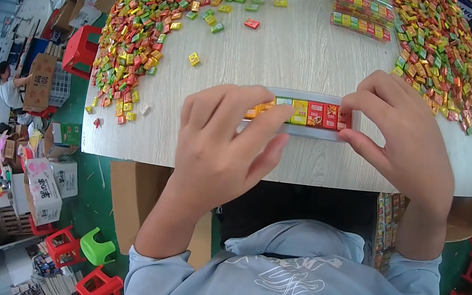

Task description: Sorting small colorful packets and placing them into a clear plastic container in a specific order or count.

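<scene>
your left hand (222,139) and right hand (405,136) pinch the two ends of a narrow grey tray (308,132) lying on the pale wooden table (304,46) just before you; a row of small wrapped candies (316,114) sits in it between your fingers.

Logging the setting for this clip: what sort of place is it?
Probably a hand-packing workshop: heaps of small wrapped candies cover the table, filled trays are stacked, and cardboard boxes stand on the floor.
</scene>
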A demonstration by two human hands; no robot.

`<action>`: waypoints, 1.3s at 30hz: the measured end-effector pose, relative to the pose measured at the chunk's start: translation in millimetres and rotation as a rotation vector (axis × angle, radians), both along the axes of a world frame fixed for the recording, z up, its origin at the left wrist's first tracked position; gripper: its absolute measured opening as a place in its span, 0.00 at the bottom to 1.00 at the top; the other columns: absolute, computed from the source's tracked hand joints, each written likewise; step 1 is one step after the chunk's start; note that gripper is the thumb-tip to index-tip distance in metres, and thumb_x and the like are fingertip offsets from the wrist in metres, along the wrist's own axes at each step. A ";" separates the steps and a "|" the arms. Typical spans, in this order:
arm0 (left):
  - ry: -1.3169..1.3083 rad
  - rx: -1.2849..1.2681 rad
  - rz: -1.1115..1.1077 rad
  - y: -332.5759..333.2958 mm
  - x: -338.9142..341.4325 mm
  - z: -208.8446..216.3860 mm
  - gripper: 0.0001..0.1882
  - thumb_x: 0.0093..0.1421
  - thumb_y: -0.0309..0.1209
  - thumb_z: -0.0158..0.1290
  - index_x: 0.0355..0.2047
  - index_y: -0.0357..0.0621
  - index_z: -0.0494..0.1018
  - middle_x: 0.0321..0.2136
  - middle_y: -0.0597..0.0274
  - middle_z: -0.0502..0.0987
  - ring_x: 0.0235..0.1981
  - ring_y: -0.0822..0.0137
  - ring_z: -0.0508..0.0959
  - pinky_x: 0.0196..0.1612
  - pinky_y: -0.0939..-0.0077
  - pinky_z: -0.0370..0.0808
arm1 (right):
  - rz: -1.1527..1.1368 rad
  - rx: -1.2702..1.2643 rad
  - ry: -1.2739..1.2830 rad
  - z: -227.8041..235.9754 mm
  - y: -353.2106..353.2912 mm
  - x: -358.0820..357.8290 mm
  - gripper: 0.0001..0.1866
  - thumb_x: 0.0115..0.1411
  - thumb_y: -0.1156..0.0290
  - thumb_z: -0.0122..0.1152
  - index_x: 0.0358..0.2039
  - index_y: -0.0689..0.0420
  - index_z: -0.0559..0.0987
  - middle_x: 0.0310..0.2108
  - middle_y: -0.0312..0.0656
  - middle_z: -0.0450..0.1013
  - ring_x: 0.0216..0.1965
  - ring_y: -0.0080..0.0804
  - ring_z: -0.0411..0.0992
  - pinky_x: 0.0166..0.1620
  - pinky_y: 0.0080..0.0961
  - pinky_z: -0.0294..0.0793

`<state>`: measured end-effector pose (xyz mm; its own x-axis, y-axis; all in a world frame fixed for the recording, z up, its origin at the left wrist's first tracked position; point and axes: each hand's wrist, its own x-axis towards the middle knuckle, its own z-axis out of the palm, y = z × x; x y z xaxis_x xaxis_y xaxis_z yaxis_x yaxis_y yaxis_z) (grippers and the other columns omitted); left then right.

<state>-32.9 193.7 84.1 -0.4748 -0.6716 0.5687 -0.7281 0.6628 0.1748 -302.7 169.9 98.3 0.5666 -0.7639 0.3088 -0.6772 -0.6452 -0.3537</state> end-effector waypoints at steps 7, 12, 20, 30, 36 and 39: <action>-0.054 0.006 -0.032 -3.7 -15.7 -9.3 0.17 0.52 0.33 0.68 0.44 0.54 0.85 0.47 0.64 0.79 0.50 0.56 0.74 0.54 0.60 0.68 | -0.015 0.058 0.022 4.6 -3.7 2.4 0.14 0.56 0.66 0.73 0.38 0.57 0.78 0.36 0.40 0.72 0.38 0.40 0.72 0.42 0.35 0.71; -0.099 0.015 -0.033 -2.7 -27.1 -11.7 0.17 0.54 0.36 0.67 0.45 0.56 0.85 0.50 0.65 0.76 0.51 0.56 0.73 0.55 0.58 0.67 | 0.052 0.287 -0.022 7.4 -19.1 0.1 0.11 0.55 0.73 0.70 0.36 0.58 0.76 0.33 0.41 0.71 0.35 0.37 0.71 0.39 0.33 0.71; -0.082 0.016 -0.062 -5.3 -26.8 -17.0 0.18 0.53 0.35 0.67 0.46 0.58 0.84 0.49 0.65 0.75 0.51 0.56 0.72 0.54 0.58 0.67 | 0.050 0.240 -0.122 -2.8 -5.8 -2.0 0.12 0.56 0.72 0.72 0.36 0.58 0.76 0.34 0.41 0.71 0.32 0.37 0.68 0.36 0.32 0.69; -0.071 0.032 -0.070 -7.2 -25.1 -18.5 0.19 0.52 0.33 0.67 0.47 0.57 0.84 0.49 0.64 0.75 0.51 0.57 0.72 0.54 0.59 0.67 | -0.103 0.045 -0.006 1.7 9.5 4.2 0.19 0.56 0.66 0.74 0.46 0.58 0.80 0.39 0.44 0.73 0.40 0.45 0.74 0.41 0.37 0.74; -0.048 0.053 -0.083 -7.7 -28.3 -18.0 0.19 0.53 0.33 0.67 0.47 0.57 0.85 0.49 0.63 0.75 0.51 0.56 0.72 0.54 0.59 0.67 | -0.118 0.023 0.019 6.3 12.1 3.7 0.18 0.55 0.69 0.74 0.44 0.58 0.80 0.38 0.43 0.73 0.39 0.46 0.75 0.41 0.37 0.74; -0.068 0.037 -0.064 -5.5 -27.4 -19.8 0.20 0.53 0.33 0.67 0.48 0.58 0.85 0.49 0.63 0.75 0.51 0.56 0.72 0.54 0.59 0.67 | -0.078 0.079 -0.108 3.8 10.3 6.0 0.15 0.55 0.72 0.74 0.41 0.57 0.79 0.37 0.42 0.73 0.37 0.42 0.73 0.38 0.33 0.73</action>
<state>-60.2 188.2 64.4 -0.5539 -0.6586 0.5094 -0.6955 0.7023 0.1517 -296.7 180.2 102.1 0.4714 -0.8286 0.3021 -0.6791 -0.5596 -0.4750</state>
